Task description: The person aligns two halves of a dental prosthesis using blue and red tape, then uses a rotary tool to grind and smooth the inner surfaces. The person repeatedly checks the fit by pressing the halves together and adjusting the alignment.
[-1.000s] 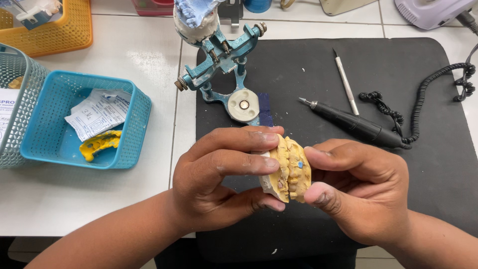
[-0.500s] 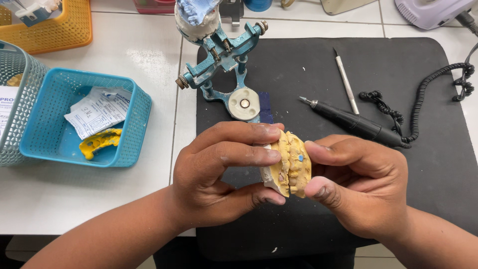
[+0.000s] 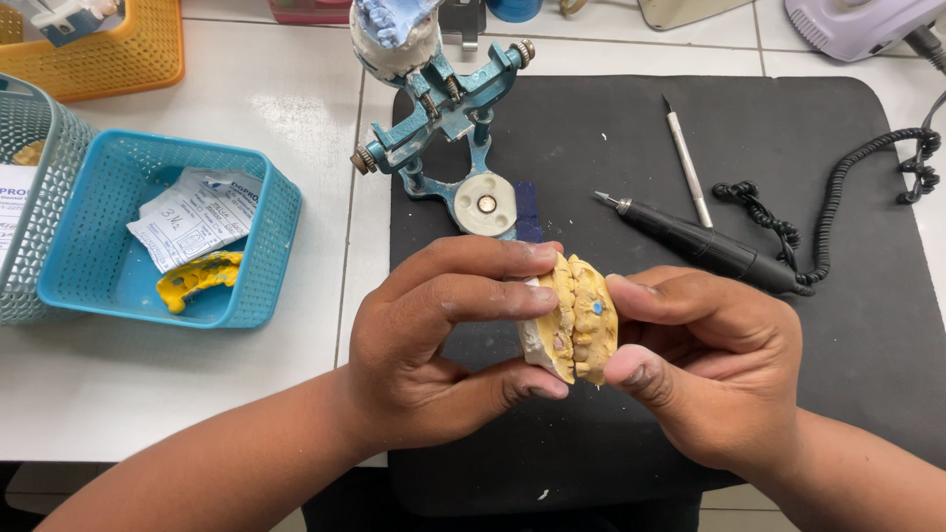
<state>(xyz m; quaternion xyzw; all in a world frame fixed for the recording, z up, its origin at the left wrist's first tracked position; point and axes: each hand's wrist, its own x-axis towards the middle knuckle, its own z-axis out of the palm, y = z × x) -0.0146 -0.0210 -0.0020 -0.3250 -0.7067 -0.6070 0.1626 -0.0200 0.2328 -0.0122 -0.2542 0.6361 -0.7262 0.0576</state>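
Two yellow plaster dental casts (image 3: 576, 320) are pressed together, teeth against teeth, above the near part of a black mat (image 3: 611, 128). My left hand (image 3: 434, 340) grips the left cast with fingers on top and thumb below. My right hand (image 3: 714, 365) holds the right cast the same way. A small blue dot shows on the right cast.
A blue metal articulator (image 3: 443, 108) carrying a white plaster cast stands at the mat's far left edge. A black handpiece (image 3: 705, 246) with coiled cord (image 3: 847, 172) and a thin silver tool (image 3: 687, 163) lie on the mat. A blue basket (image 3: 266, 256) with paper slips and a yellow piece sits at left.
Both hands have turned the joined casts slightly, so the seam between them now faces up more; the hands stay in the same spot.
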